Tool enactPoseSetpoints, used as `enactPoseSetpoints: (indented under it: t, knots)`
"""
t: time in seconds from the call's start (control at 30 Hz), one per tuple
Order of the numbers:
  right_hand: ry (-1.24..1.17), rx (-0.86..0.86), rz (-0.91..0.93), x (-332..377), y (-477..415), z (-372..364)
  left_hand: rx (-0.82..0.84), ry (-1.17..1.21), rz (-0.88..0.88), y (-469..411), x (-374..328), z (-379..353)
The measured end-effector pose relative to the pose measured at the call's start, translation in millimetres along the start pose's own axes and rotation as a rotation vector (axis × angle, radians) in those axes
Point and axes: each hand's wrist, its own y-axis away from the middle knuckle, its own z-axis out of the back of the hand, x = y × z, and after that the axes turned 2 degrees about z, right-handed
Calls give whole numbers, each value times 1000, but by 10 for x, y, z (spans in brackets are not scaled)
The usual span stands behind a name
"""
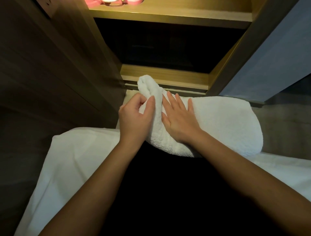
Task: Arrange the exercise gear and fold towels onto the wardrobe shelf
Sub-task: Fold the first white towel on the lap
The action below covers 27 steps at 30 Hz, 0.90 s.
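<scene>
Midway, the towel [218, 124] is lying under both hands, half folded: the left hand [134, 118] is pinching its raised end, the right hand [180, 118] is pressing flat, fingers spread. Beyond them the shelf [168, 16] is waiting, pink gear [114, 2] already there.

You are in a bedroom: a lit wooden wardrobe [168, 74] at top, white bed linen [72, 168] below.
</scene>
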Motion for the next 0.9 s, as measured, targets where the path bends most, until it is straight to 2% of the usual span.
enactPoseSetpoints:
  t: [0.17,0.3,0.37,0.5,0.6,0.73,0.8,0.9]
  knots:
    - [4,7,-21,-14,6,35,39,-32,-114,-1,-127,-91]
    - [-3,-1,-28,-5,10,36,31,-25,-85,0,-51,-51]
    - [-15,9,-38,5,2,35,35,1,-1,15,109,46]
    - [-43,8,-37,38,-33,31,58,86,349,128,491,253]
    - [-38,-1,-33,22,-46,19,80,144,516,190,608,369]
    - [-21,-3,-36,14,-49,5,458,303,843,-13,484,505]
    - [-39,-9,-37,1,-39,32,510,268,860,-182,398,531]
    - [-71,-43,-12,4,15,86,361,287,833,-234,423,519]
